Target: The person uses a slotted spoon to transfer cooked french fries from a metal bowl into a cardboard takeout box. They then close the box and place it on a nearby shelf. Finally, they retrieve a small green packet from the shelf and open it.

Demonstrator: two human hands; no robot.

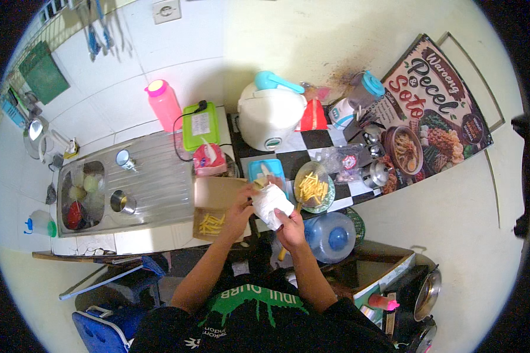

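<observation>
A white paper wrap (273, 206) is held up in front of me, over the counter's front edge. My right hand (292, 228) grips its lower right side, thumb on top. The fingers of my left hand (242, 211) are at its upper left edge, beside a blurred yellowish piece (259, 183) that sticks out of the wrap. Under my left wrist is an open cardboard box (197, 236) with French fries (212, 223) inside. Behind the wrap lies a light-blue board or lid (252, 167) with a knife (266, 168) on it.
A mesh strainer of fries (312, 189) rests on a green plate (331, 194) at right. Behind stand a rice cooker (271, 114) and a tissue pack (209, 161). Left is a steel sink (81, 225) with dishes. Below the counter, a blue water jug (331, 238).
</observation>
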